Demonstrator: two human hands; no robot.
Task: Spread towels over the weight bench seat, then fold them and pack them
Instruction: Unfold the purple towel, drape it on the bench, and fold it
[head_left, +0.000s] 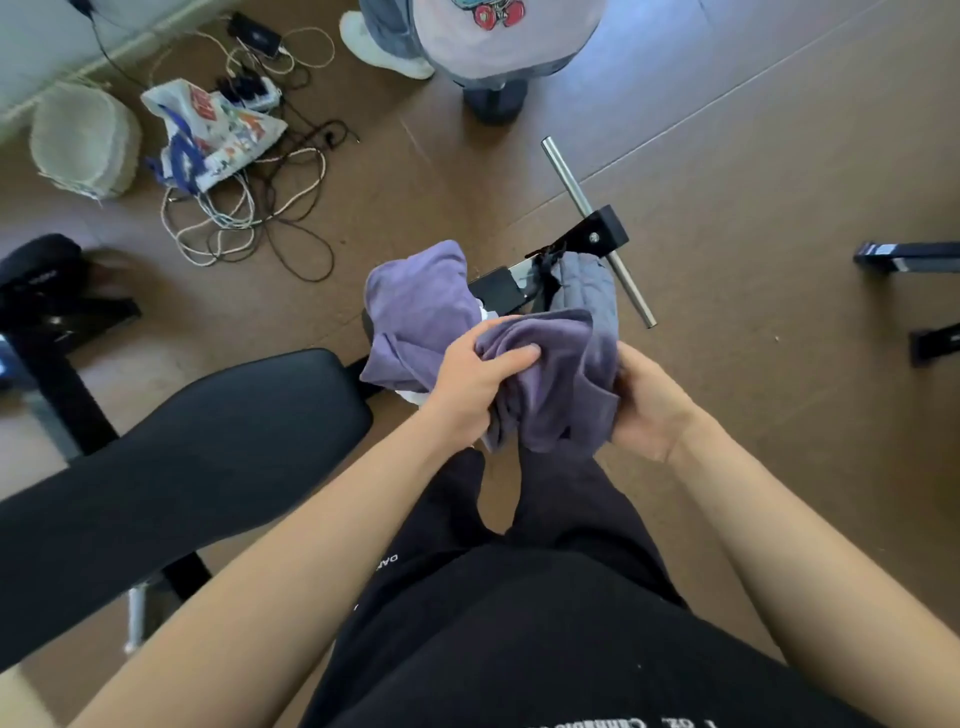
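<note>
Risk: the bunched purple towel (550, 374) could slip to the floor (753, 156), since it hangs beyond the bench (208, 441) end, not over the bare seat.
Left hand (478, 384): curled tight, gripping the towel's upper folds.
Right hand (644, 405): half-open, cupping the towel's right side.
Second towel (415, 306): heaped just beyond, at the bench's far end.

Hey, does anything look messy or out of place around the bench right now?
Yes. The purple towel is bunched up in both hands, left hand and right hand, not spread on the bench seat. A tangle of cables and a crumpled plastic bag litter the floor.
</note>
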